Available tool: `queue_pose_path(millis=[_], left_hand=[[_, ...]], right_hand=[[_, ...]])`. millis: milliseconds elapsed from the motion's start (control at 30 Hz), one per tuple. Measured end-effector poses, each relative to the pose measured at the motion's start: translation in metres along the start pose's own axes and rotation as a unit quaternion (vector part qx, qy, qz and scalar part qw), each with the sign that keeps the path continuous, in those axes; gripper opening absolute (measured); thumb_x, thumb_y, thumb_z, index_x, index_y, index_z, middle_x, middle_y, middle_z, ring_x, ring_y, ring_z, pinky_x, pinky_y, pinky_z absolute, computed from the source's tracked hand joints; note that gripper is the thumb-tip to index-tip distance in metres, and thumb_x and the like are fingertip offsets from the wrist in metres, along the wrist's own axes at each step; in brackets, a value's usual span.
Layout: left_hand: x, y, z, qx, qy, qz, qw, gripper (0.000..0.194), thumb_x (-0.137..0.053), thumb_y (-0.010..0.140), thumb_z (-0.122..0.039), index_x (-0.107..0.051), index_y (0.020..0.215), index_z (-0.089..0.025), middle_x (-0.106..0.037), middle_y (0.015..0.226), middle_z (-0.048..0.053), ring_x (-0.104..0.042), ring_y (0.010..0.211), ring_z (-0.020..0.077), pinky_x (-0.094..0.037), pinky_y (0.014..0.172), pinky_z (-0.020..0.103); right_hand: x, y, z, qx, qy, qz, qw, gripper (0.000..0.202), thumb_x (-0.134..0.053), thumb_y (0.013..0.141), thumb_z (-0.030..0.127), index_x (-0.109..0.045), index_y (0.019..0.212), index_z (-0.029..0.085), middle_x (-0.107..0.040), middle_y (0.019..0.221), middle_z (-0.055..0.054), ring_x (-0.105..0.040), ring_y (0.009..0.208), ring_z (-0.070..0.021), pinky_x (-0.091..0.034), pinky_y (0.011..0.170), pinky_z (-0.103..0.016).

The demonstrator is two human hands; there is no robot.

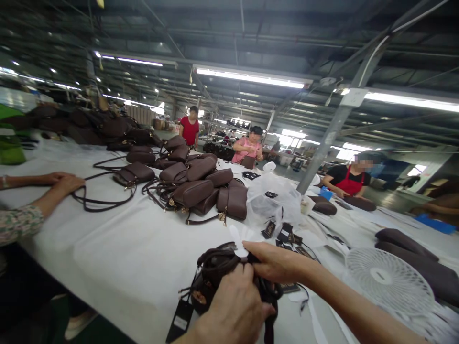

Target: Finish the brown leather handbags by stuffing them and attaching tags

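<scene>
A dark brown handbag (pixel 211 267) stands on the table right in front of me, with a gold ornament on its side and a black hang tag (pixel 180 319) hanging from it. My left hand (pixel 233 301) is closed at the bag's near side, its fingers curled at the top opening. From the right, my right hand (pixel 274 262) reaches over the bag, its thumb against a thin white strip (pixel 238 242) that sticks up from the opening. The fingertips of both hands are partly hidden among the dark straps.
A pile of brown handbags (pixel 195 186) lies ahead, another heap (pixel 107 124) behind it. Black tags (pixel 286 232) and a clear plastic bag (pixel 274 193) lie to the right, near a white fan (pixel 389 282). A co-worker's hands (pixel 68 184) rest at left; several people work beyond.
</scene>
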State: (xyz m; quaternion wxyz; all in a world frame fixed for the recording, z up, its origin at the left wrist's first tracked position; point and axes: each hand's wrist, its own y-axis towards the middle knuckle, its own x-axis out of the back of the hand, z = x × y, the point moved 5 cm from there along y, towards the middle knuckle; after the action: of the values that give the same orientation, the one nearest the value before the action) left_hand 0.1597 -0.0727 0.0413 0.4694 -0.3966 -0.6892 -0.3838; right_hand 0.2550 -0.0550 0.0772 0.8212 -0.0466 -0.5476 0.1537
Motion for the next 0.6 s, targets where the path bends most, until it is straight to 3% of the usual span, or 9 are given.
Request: queue_pose_path(millis=[100, 200, 267, 400, 533, 600], left_hand=[[0.000, 0.009, 0.002, 0.030, -0.043, 0.084, 0.995, 0.041, -0.051, 0.092, -0.042, -0.072, 0.105, -0.009, -0.071, 0.100, 0.020, -0.066, 0.095, 0.0351, -0.054, 0.083, 0.046], [0.002, 0.016, 0.009, 0.085, -0.091, 0.090, 0.988, 0.076, -0.065, 0.075, -0.062, -0.062, 0.124, -0.003, -0.065, 0.118, 0.025, -0.063, 0.105, 0.0396, -0.052, 0.087, 0.045], [-0.001, 0.018, 0.009, 0.075, -0.080, 0.112, 0.988, 0.090, -0.071, 0.067, -0.063, -0.055, 0.131, -0.001, -0.058, 0.129, 0.027, -0.058, 0.112, 0.0412, -0.051, 0.089, 0.043], [-0.012, 0.018, 0.007, 0.006, -0.024, 0.120, 0.992, 0.072, -0.073, 0.074, -0.045, -0.057, 0.129, -0.001, -0.060, 0.128, 0.025, -0.060, 0.109, 0.0381, -0.048, 0.091, 0.042], [-0.026, 0.016, 0.006, -0.073, -0.014, 0.071, 0.995, 0.084, -0.088, 0.055, -0.038, -0.059, 0.125, -0.002, -0.061, 0.126, 0.025, -0.061, 0.105, 0.0372, -0.047, 0.092, 0.042], [-0.031, 0.017, 0.007, -0.093, -0.034, 0.055, 0.994, 0.069, -0.086, 0.059, -0.028, -0.062, 0.120, -0.005, -0.063, 0.122, 0.023, -0.060, 0.107, 0.0378, -0.046, 0.094, 0.043]], right_hand=[[0.000, 0.001, 0.003, 0.032, 0.035, 0.003, 0.999, 0.040, -0.046, 0.067, 0.006, -0.062, 0.100, 0.020, -0.069, 0.102, -0.003, -0.059, 0.094, -0.0186, -0.045, 0.084, -0.026], [0.000, 0.000, 0.005, 0.045, 0.047, 0.006, 0.998, 0.049, -0.044, 0.066, 0.004, -0.064, 0.106, 0.021, -0.070, 0.105, -0.003, -0.060, 0.100, -0.0200, -0.045, 0.090, -0.028], [-0.001, -0.001, 0.006, 0.055, 0.057, 0.013, 0.997, 0.052, -0.044, 0.065, 0.003, -0.065, 0.109, 0.021, -0.070, 0.108, -0.002, -0.060, 0.102, -0.0200, -0.044, 0.092, -0.028], [-0.002, -0.002, 0.006, 0.069, 0.071, 0.016, 0.995, 0.049, -0.043, 0.067, 0.002, -0.067, 0.105, 0.020, -0.070, 0.108, -0.002, -0.061, 0.102, -0.0189, -0.044, 0.091, -0.026], [0.004, 0.006, 0.004, 0.046, 0.017, 0.034, 0.998, 0.042, -0.045, 0.067, 0.001, -0.069, 0.097, 0.018, -0.073, 0.099, -0.001, -0.063, 0.096, -0.0188, -0.045, 0.084, -0.023], [0.007, 0.012, 0.004, 0.028, -0.037, 0.051, 0.998, 0.043, -0.047, 0.064, -0.001, -0.070, 0.094, 0.018, -0.073, 0.093, -0.001, -0.064, 0.091, -0.0182, -0.045, 0.080, -0.021]])
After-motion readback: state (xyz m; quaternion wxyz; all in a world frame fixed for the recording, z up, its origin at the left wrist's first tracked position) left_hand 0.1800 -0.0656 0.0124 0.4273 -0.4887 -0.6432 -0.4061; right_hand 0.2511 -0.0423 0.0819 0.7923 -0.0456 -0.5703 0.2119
